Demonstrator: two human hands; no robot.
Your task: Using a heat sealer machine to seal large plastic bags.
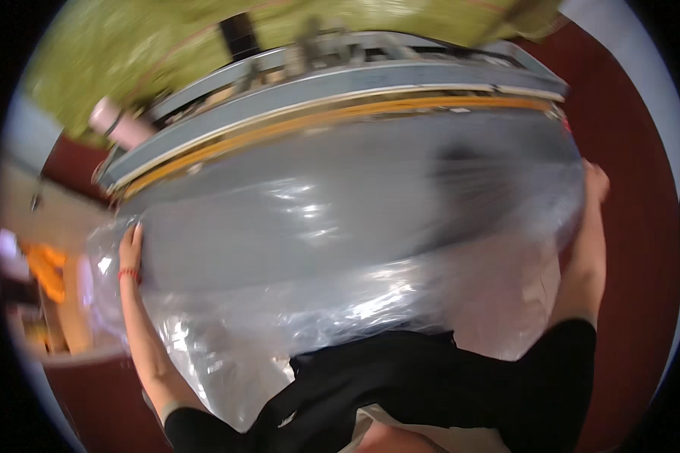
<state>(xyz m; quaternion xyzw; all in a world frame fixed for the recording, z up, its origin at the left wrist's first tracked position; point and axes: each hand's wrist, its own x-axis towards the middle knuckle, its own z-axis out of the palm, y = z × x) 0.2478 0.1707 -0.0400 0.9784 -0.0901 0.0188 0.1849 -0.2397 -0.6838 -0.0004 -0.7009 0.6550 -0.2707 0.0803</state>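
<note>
A large clear plastic sheet (355, 302), wrinkled and shiny, spreads over a grey tabletop (227, 241) and hangs down its near side against my black top. At the left end, my left hand (131, 249), with a red bracelet at its wrist, is closed on the sheet by the table's edge. My right hand (597, 181) is closed at the far right end, holding the sheet's other side; its fingertips are mostly hidden. Both arms are spread wide. A dark shadow lies on the right part of the tabletop.
Along the far side runs a long blue-grey metal frame (370, 79) with an orange strip (340, 113) before it. A pink roll (121, 124) sticks out at the far left. Yellow-green sheeting (151, 53) lies behind; the floor (635, 302) is dark red.
</note>
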